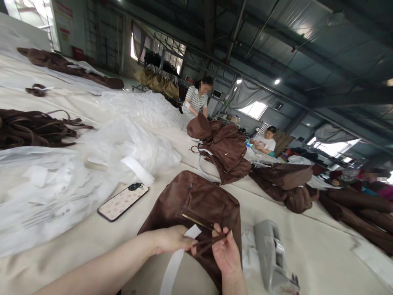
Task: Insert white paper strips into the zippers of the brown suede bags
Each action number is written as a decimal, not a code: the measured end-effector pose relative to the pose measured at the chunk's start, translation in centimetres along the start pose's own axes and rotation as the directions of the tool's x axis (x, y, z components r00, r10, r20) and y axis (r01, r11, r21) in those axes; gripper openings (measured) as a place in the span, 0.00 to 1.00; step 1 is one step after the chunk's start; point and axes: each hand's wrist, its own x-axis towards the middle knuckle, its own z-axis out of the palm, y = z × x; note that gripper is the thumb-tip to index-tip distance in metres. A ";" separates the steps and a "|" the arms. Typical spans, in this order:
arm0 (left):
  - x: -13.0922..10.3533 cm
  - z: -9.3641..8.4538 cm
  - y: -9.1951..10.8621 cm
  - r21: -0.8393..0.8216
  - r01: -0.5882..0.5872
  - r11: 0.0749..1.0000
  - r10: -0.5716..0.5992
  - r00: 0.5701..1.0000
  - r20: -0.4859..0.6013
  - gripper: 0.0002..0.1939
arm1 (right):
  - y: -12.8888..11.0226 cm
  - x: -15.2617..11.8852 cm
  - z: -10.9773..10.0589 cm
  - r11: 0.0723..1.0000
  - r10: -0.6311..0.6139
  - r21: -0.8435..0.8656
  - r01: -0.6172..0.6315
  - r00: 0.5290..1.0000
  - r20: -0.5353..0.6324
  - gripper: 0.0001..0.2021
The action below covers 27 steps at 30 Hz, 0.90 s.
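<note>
A brown fabric bag (pixel 215 200) with a zipped front pocket lies on the table before me. Above its lower part, my left hand (pixel 176 241) is closed on a white paper strip (pixel 175 268), one end of which sticks up past the fingers. Thin brown straps (pixel 207 243) run between my two hands. The fingers of my right hand (pixel 226 252) pinch these straps near the bag's right side. Whether the straps are joined to the bag cannot be seen.
A patterned phone (pixel 124 200) lies left of the bag, beside crumpled clear plastic (pixel 61 184). To the right stands a grey tape dispenser (pixel 273 254). More brown bags (pixel 227 149) are piled ahead. Brown straps (pixel 33 127) lie far left. Two people (pixel 196 98) work beyond.
</note>
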 end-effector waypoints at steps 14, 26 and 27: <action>0.6 0.1 -0.6 0.287 -0.129 0.949 0.124 0.992 0.037 0.14 | -0.8 0.0 -0.1 0.997 -0.072 -0.007 0.072 0.996 -0.050 0.12; 0.5 0.3 0.4 0.214 -0.183 0.960 0.173 0.983 0.064 0.20 | -0.6 0.4 0.5 0.995 -0.095 -0.051 0.090 0.988 -0.119 0.11; 0.4 0.3 0.4 0.214 -0.178 0.961 0.167 0.984 0.066 0.20 | -0.5 0.4 0.5 0.993 -0.107 -0.064 0.100 0.987 -0.121 0.12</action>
